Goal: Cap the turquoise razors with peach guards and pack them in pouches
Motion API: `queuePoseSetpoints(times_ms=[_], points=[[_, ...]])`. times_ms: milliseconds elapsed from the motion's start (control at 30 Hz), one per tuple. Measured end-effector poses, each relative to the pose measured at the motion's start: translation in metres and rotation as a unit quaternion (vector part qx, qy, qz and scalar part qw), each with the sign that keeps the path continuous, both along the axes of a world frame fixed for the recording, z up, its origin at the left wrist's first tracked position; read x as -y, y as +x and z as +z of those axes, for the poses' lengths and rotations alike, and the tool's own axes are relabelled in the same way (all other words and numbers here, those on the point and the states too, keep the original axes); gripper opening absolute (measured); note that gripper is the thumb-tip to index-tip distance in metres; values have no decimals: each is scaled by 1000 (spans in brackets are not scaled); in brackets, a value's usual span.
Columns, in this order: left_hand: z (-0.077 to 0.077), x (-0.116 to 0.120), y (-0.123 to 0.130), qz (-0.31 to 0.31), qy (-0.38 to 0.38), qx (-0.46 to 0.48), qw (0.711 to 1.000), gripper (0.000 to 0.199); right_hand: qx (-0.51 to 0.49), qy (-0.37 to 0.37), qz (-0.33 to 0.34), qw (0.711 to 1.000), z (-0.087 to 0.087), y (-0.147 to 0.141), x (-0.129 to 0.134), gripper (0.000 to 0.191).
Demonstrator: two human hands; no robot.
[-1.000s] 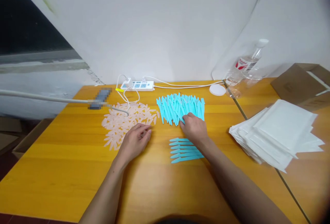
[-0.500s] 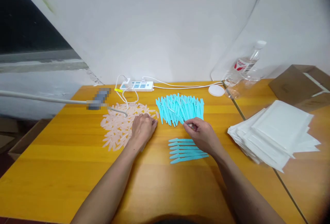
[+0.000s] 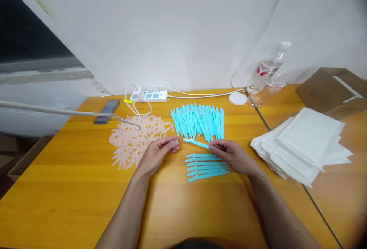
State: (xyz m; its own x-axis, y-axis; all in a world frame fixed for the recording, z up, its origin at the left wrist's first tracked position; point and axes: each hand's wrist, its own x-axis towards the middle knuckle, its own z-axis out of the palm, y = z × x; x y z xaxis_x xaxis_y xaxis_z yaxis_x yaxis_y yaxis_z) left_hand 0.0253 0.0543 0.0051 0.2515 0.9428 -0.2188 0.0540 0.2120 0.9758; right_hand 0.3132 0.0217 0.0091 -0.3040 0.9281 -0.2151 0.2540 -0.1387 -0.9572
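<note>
A single turquoise stick (image 3: 197, 143) is held level above the table (image 3: 71, 188), one end pinched in the fingers of the right hand (image 3: 233, 155), the other pointing at the left hand (image 3: 155, 153). The left fingers grip one small pale pink piece (image 3: 176, 142) (mostly hidden, so its shape is hard to judge). Gripped only by its end, the stick could swivel or slip if pushed off-line; the little piece might pop loose if squeezed unevenly. The right hand overhangs the row of turquoise sticks (image 3: 206, 168), so a low wrist could knock it askew.

By count, that row has six; the turquoise heap (image 3: 197, 121) and pale pink heap (image 3: 134, 138) overlap too much to number. Beyond are one power strip (image 3: 156, 96), one white disc (image 3: 237, 98), one bottle (image 3: 266, 68), one cardboard box (image 3: 319, 88) and uncountable white packets (image 3: 312, 138).
</note>
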Motion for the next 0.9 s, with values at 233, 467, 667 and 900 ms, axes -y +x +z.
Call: queuePoseSetpoints(times_ms=[233,467,667,900], points=[[-4,4,-5,-65,16,-20,998,57,23,-6,2,1000,3,-1,-1,40],[-1,2,0,-35,166,-140,975,29,24,-30,9,999,2,-1,-2,40],[-3,3,-3,-109,185,-201,956,29,33,-17,20,999,-1,3,0,38],[1,4,3,-128,193,-202,952,28,34,-13,29,999,-4,4,-1,38]])
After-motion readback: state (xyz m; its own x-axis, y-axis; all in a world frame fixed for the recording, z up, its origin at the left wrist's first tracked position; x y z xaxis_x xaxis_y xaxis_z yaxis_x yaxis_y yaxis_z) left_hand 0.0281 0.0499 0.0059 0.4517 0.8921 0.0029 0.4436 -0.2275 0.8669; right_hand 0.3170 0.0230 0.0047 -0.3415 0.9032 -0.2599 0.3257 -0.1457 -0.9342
